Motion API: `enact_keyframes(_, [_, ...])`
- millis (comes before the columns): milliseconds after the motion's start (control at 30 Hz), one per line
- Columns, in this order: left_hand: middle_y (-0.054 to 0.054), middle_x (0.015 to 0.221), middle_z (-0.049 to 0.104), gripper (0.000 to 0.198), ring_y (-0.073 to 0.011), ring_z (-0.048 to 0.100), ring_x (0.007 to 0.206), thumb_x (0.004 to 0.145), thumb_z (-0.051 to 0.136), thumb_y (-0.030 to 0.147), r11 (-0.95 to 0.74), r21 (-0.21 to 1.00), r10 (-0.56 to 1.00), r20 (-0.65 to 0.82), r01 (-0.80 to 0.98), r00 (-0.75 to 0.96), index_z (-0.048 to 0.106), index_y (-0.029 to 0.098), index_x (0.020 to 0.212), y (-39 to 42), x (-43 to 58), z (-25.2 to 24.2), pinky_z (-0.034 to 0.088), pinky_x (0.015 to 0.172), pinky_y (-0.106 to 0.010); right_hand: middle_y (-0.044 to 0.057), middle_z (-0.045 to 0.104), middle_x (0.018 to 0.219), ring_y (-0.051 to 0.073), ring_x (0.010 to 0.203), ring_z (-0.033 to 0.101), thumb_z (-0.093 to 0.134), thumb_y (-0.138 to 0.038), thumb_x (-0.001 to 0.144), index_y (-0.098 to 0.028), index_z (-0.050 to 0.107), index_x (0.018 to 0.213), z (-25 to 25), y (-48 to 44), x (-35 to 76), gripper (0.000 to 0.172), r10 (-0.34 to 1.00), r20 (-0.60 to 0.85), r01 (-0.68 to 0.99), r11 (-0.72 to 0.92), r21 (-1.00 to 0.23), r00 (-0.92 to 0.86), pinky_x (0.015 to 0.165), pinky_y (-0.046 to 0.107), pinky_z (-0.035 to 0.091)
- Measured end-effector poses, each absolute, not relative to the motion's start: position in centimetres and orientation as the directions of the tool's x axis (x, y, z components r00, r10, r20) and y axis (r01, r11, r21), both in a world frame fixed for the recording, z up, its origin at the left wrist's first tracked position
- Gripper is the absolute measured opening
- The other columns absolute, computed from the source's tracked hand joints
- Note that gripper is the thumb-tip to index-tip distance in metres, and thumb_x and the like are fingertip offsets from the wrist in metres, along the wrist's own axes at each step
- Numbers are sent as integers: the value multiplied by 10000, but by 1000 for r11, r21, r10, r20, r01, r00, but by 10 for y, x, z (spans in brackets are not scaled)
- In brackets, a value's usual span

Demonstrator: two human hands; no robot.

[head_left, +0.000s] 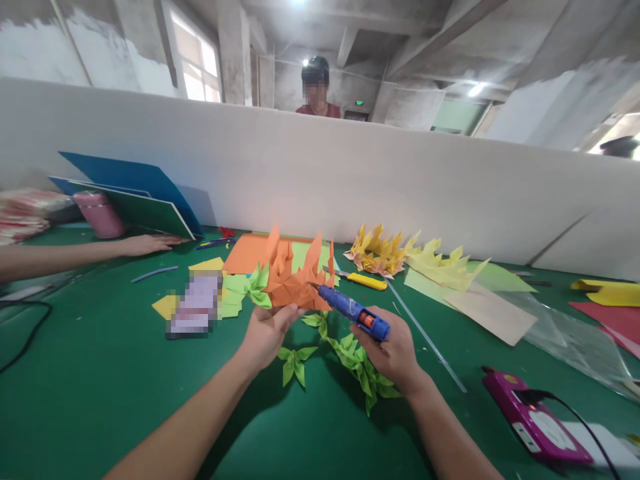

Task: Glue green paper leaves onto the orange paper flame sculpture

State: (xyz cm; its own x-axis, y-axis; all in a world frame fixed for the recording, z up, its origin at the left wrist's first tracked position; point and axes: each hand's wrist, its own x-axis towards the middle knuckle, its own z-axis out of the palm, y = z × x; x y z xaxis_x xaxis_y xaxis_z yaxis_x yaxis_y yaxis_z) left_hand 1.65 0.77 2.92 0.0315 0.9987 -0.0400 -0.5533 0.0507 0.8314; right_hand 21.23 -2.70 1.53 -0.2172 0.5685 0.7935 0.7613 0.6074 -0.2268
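My left hand (267, 333) pinches the lower edge of an orange folded-paper crown (295, 287) with pointed tips, raised over the table. A light green folded-paper piece (258, 285) sits at the crown's left end. Wrapped in my right hand (393, 343) is a blue hot glue gun (353, 310), its nozzle pointing left at the orange paper; whether it touches cannot be made out. Below my hands lie a green paper leaf piece (295, 365) and a bunch of green folded pieces (363, 367), partly hidden by my right hand.
A yellow utility knife (367, 281), yellow-orange paper crown (377, 250) and clear glue stick (430, 340) lie beyond. A magenta power bank (535, 420) with a cable is at right. At left are a blurred phone (197, 303), pink bottle (100, 215) and another person's hand (150, 245).
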Motion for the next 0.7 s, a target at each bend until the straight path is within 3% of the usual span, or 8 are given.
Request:
enact_keyframes(300, [-25,617,698,247,-180,660,645,397,836,267,36,878,999,-19,-477,40,626,156,465,8,18,24,548,732,-329,-5,552,596,133,511,500,486,-294,864,-206,494,748,16,-28,210,145,533,813,754,627,-194,-234,491,231,374])
enact_keyframes(533, [-72,802,739,237,-238,673,815,461,812,292,10,877,994,43,-481,99,680,151,598,7,18,25,515,842,-375,3,574,587,139,503,512,479,-310,848,-201,526,748,16,-30,206,155,553,796,755,624,-201,-246,487,239,391])
enact_keyframes(700, [-70,789,740,236,-239,677,832,482,808,255,10,871,995,38,-491,88,704,153,667,7,19,25,517,850,-371,23,609,615,159,531,552,489,-318,831,-203,555,760,14,-30,206,150,584,774,751,619,-229,-245,505,259,417])
